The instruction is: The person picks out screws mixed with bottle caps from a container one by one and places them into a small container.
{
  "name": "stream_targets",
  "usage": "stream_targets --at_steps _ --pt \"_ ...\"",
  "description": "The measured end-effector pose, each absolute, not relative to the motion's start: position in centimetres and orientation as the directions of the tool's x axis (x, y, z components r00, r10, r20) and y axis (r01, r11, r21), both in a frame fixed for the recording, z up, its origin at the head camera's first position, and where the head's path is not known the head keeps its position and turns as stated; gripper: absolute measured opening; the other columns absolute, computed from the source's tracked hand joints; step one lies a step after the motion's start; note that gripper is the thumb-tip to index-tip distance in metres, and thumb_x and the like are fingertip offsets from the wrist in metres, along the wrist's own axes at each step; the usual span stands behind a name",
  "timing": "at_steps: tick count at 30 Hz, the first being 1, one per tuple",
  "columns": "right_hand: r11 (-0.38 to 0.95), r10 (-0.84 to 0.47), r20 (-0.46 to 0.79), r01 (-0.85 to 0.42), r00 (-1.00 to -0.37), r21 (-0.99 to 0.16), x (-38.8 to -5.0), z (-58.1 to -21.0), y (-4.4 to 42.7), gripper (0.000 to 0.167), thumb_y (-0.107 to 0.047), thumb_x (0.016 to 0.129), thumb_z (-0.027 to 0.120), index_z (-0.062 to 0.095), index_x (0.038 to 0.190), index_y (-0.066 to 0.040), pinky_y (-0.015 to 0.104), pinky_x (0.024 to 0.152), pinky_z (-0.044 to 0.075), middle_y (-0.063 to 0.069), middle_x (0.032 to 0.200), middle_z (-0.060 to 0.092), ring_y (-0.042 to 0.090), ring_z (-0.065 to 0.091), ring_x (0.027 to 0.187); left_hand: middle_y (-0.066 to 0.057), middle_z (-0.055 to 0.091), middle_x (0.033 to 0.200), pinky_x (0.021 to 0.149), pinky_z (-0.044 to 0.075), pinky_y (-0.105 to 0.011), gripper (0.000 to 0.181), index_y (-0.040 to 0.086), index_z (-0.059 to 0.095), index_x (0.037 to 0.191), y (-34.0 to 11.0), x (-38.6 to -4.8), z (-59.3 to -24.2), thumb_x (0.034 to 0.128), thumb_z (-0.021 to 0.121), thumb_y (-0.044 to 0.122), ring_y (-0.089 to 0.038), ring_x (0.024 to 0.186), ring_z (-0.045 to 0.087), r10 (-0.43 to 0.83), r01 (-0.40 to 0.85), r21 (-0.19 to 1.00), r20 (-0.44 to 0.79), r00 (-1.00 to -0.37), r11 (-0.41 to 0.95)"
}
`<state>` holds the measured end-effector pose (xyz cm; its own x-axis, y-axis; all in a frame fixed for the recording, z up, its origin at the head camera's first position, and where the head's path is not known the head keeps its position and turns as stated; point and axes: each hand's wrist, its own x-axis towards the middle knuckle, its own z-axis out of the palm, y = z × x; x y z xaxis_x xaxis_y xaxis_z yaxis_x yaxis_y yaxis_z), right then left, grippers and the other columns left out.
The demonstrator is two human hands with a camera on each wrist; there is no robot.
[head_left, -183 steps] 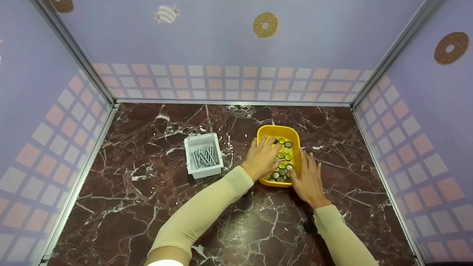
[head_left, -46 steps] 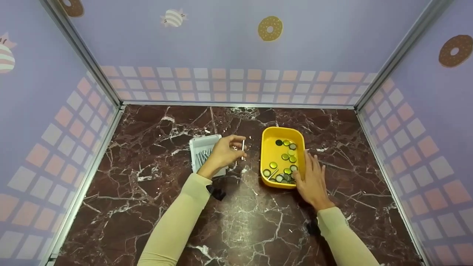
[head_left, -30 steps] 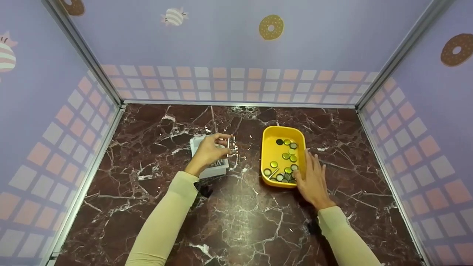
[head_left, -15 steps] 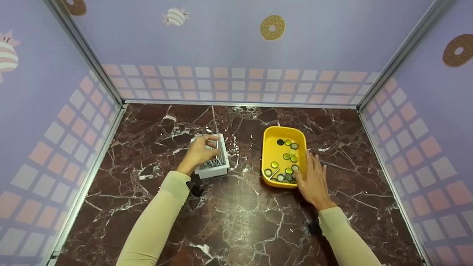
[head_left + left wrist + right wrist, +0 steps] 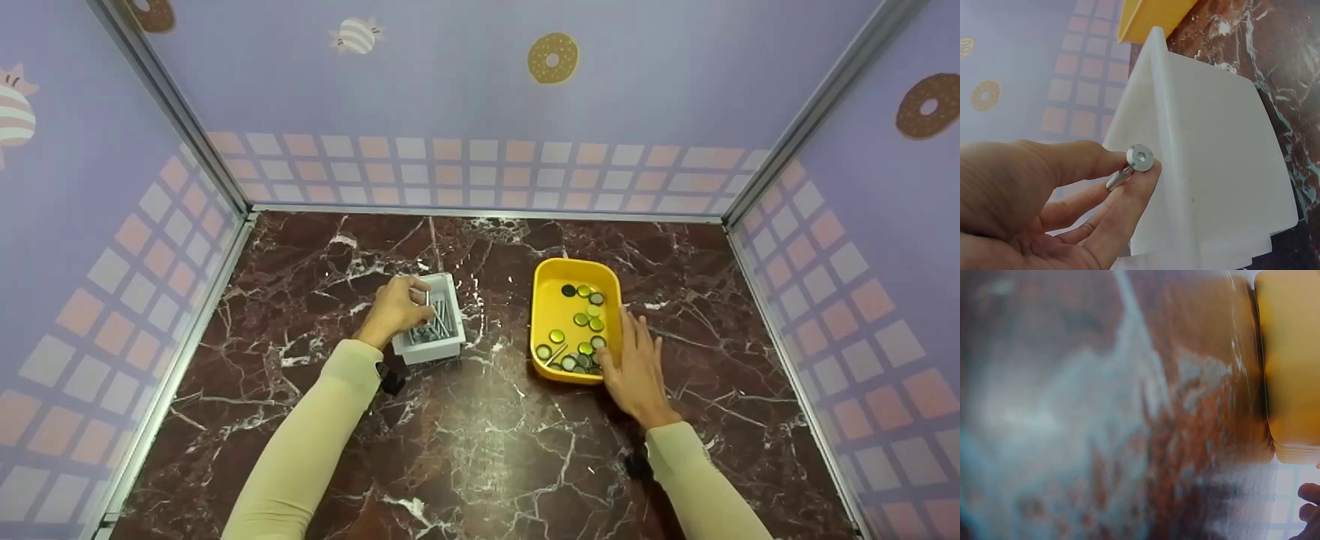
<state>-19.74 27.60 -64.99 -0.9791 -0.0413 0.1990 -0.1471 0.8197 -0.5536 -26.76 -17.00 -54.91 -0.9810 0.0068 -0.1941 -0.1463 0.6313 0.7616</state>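
My left hand [image 5: 395, 306] pinches a silver bolt [image 5: 1140, 157] between thumb and fingers; its round head has a hex socket. The hand is over the left side of a small white bin [image 5: 429, 350]. Several similar bolts [image 5: 442, 319] lie inside, partly hidden by the hand. My right hand [image 5: 637, 371] touches the right side of a yellow tub [image 5: 547, 300], fingers fairly straight along the outer wall and thumb at the rim. In the tub lie several bottle caps [image 5: 585, 348], some yellow-green side up, and one bolt [image 5: 556, 354].
Both containers stand on a dark red marbled table [image 5: 480, 420]. Patterned lilac walls [image 5: 450, 90] enclose it at the back and both sides. A strip of tabletop lies between bin and tub.
Earlier the left hand was in the yellow tub; later it held a bolt between the containers. It has since moved left over the white bin, bolt still pinched. The right hand stays by the tub.
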Motion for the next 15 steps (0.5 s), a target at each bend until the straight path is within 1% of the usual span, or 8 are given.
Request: stream_targets --at_steps 1,4,6,8,9,11,13,15 --pt "0.819 -0.041 0.199 -0.147 -0.979 -0.554 -19.7 -65.0 27.6 0.084 -0.033 0.118 0.062 0.021 0.186 -0.007 0.082 0.142 0.007 0.031 0.187 0.033 0.055 0.019 0.180 -0.025 0.085 0.124 0.074 0.069 -0.028 0.052 -0.001 0.078 0.140 -17.0 -26.9 -55.2 0.0884 0.084 0.003 -0.020 0.084 0.082 0.016 -0.138 0.764 -0.191 -0.981 0.631" --pt "0.818 -0.041 0.201 -0.149 -0.979 -0.556 -19.8 -65.0 27.7 0.084 -0.033 0.117 0.062 0.021 0.186 -0.008 0.082 0.143 0.007 0.031 0.187 0.033 0.055 0.019 0.180 -0.018 0.084 0.109 0.066 0.070 -0.030 0.048 0.000 0.080 0.129 -18.1 -29.8 -59.9 0.0819 0.087 0.005 -0.019 0.075 0.082 0.054 -0.107 0.805 -0.170 -0.984 0.583" --pt "0.817 -0.042 0.201 -0.149 -0.979 -0.558 -19.7 -65.0 27.7 0.084 -0.032 0.117 0.062 0.020 0.187 -0.009 0.082 0.142 0.006 0.030 0.188 0.033 0.055 0.018 0.180 -0.017 0.082 0.108 0.065 0.070 -0.031 0.048 -0.001 0.079 0.128 -18.1 -30.8 -61.0 0.0809 0.086 0.003 -0.019 0.072 0.082 0.063 -0.122 0.814 -0.191 -0.980 0.568" --pt "0.815 -0.043 0.201 -0.150 -0.979 -0.559 -19.8 -65.1 27.7 0.085 -0.032 0.117 0.062 0.020 0.187 -0.010 0.082 0.142 0.006 0.030 0.188 0.032 0.055 0.018 0.180 -0.019 0.082 0.112 0.068 0.071 -0.032 0.048 -0.002 0.079 0.130 -17.6 -31.0 -60.6 0.0827 0.085 0.002 -0.020 0.073 0.083 0.056 -0.150 0.805 -0.221 -0.974 0.575" --pt "0.814 -0.043 0.197 -0.149 -0.979 -0.561 -19.8 -65.1 27.7 0.085 -0.032 0.117 0.062 0.019 0.187 -0.011 0.082 0.142 0.005 0.029 0.188 0.032 0.054 0.017 0.180 -0.022 0.082 0.111 0.070 0.072 -0.034 0.049 -0.007 0.077 0.133 -16.7 -30.0 -58.5 0.0852 0.081 -0.002 -0.022 0.074 0.084 0.046 -0.180 0.787 -0.255 -0.966 0.589" --pt "0.813 -0.043 0.194 -0.147 -0.980 -0.564 -19.8 -65.1 27.7 0.085 -0.031 0.117 0.062 0.018 0.188 -0.013 0.082 0.143 0.005 0.029 0.189 0.032 0.054 0.016 0.181 -0.021 0.085 0.112 0.072 0.071 -0.031 0.050 -0.008 0.076 0.140 -15.6 -28.6 -55.7 0.0906 0.079 -0.003 -0.020 0.075 0.085 0.040 -0.204 0.755 -0.292 -0.956 0.624" --pt "0.811 -0.042 0.192 -0.146 -0.980 -0.567 -19.8 -65.2 27.7 0.085 -0.031 0.118 0.062 0.018 0.188 -0.013 0.082 0.143 0.005 0.029 0.189 0.031 0.054 0.016 0.181 -0.020 0.088 0.106 0.070 0.069 -0.026 0.049 -0.007 0.076 0.142 -14.9 -27.8 -54.4 0.0929 0.078 -0.002 -0.020 0.076 0.087 0.038 -0.200 0.734 -0.294 -0.955 0.649" --pt "0.810 -0.041 0.192 -0.145 -0.981 -0.568 -19.7 -65.2 27.6 0.085 -0.031 0.118 0.062 0.018 0.188 -0.012 0.082 0.143 0.005 0.029 0.189 0.031 0.054 0.016 0.181 -0.017 0.089 0.094 0.068 0.066 -0.023 0.049 -0.007 0.076 0.142 -14.7 -27.8 -54.2 0.0927 0.077 -0.002 -0.018 0.073 0.086 0.051 -0.196 0.724 -0.303 -0.952 0.661"
